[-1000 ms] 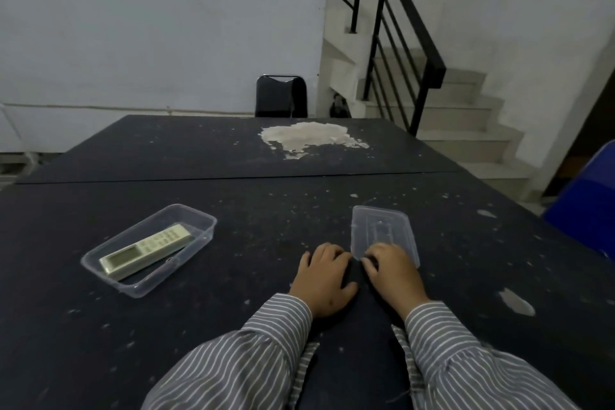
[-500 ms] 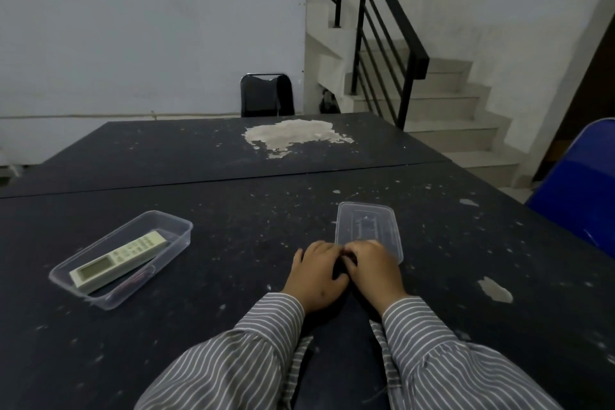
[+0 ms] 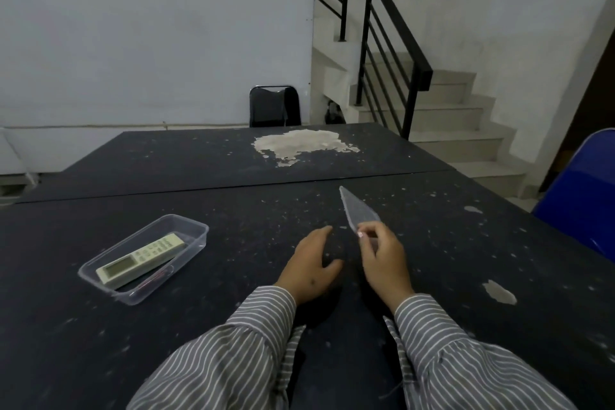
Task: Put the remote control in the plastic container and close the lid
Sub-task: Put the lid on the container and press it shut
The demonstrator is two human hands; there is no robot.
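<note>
A cream remote control (image 3: 141,257) lies inside an open clear plastic container (image 3: 193,243) on the left of the dark table (image 3: 233,326). My right hand (image 3: 384,260) pinches the near edge of the clear lid (image 3: 357,210), which is tilted up on edge, off the table. My left hand (image 3: 311,265) rests flat on the table just left of it, fingers apart, holding nothing. Both sleeves are grey striped.
A pale patch of worn paint (image 3: 299,145) marks the far table. A black chair (image 3: 274,106) stands behind it, a blue chair (image 3: 582,196) at the right edge. Stairs with a black railing (image 3: 396,43) rise at the back right.
The lid lay flat under both hands; my right hand has now lifted it and tipped it on edge. My left hand has come off the lid and spread on the table.
</note>
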